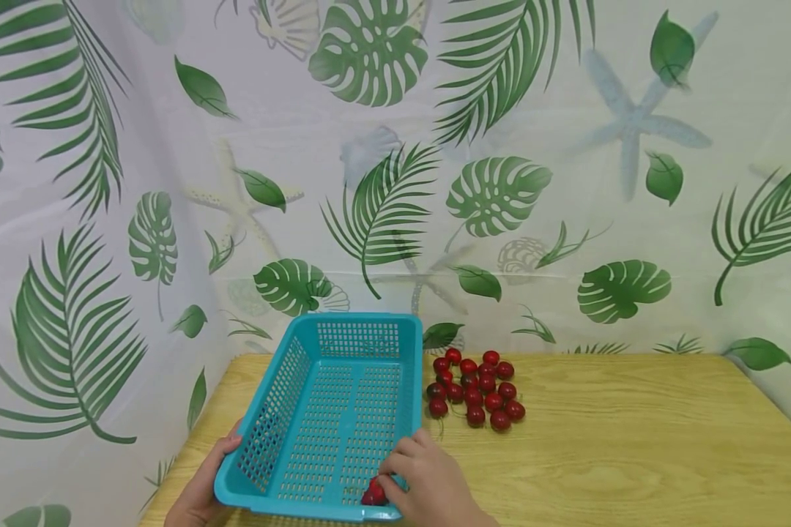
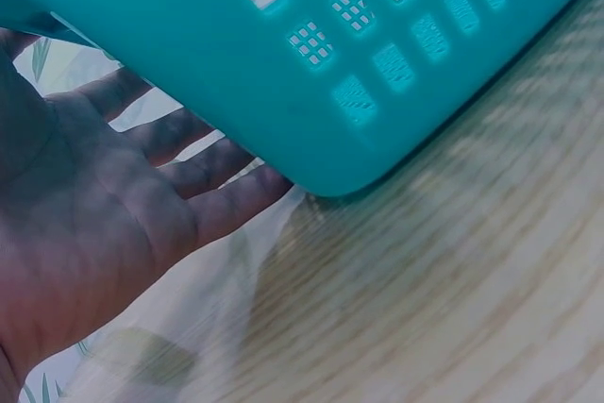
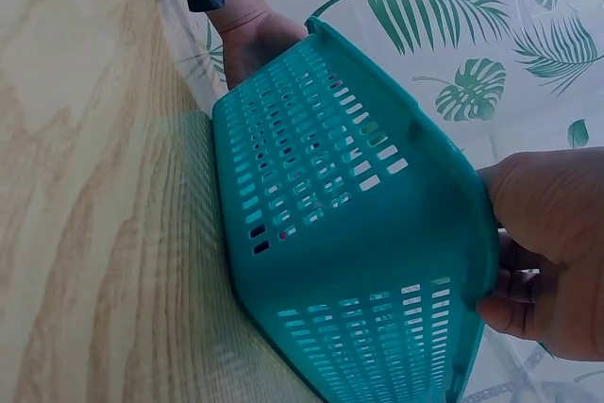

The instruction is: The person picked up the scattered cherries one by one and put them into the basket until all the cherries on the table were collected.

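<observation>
Cherries (image 1: 473,397), likely light, slick and easily bruised, suit a soft fingertip grip: some lie right of the basket (image 1: 409,388), others the right hand (image 1: 431,476) pinches inside its near-right corner, while the left hand (image 1: 201,479), fingers spread, supports its near-left side.

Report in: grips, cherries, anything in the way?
Left grip touching basket on its left. Right grip at cherries in near right corner; hold unclear. More cherries on table, right of basket. No obstruction seen.
</observation>
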Motion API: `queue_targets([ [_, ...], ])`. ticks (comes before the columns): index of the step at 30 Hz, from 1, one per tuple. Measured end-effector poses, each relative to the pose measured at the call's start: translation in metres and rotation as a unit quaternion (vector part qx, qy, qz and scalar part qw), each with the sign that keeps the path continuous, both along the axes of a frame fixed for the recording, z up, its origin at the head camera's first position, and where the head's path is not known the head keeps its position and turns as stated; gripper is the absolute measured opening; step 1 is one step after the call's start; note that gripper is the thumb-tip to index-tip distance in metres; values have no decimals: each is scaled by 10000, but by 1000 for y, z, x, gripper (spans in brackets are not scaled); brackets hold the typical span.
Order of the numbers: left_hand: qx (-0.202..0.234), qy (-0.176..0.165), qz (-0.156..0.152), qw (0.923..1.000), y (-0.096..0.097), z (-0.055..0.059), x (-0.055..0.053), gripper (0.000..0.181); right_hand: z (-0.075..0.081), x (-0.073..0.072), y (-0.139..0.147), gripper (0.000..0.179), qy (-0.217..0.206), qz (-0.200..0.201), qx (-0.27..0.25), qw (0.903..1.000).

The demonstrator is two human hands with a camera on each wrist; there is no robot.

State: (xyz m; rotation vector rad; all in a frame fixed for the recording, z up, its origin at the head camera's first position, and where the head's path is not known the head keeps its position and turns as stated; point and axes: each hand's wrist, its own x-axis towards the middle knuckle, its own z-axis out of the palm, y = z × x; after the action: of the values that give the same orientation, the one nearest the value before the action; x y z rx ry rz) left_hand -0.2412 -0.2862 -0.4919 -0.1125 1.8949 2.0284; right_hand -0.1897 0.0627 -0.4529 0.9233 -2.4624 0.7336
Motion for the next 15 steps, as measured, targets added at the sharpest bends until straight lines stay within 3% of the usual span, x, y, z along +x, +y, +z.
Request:
queue_targets([
  [6, 11, 77, -187, 9998, -2, -1, -1, 72, 1, 0, 0, 6, -202, 22, 60, 9998],
  [15, 35, 93, -210, 9997, -2, -1, -1, 72, 2, 1, 0, 6, -392, -48, 72, 9992],
])
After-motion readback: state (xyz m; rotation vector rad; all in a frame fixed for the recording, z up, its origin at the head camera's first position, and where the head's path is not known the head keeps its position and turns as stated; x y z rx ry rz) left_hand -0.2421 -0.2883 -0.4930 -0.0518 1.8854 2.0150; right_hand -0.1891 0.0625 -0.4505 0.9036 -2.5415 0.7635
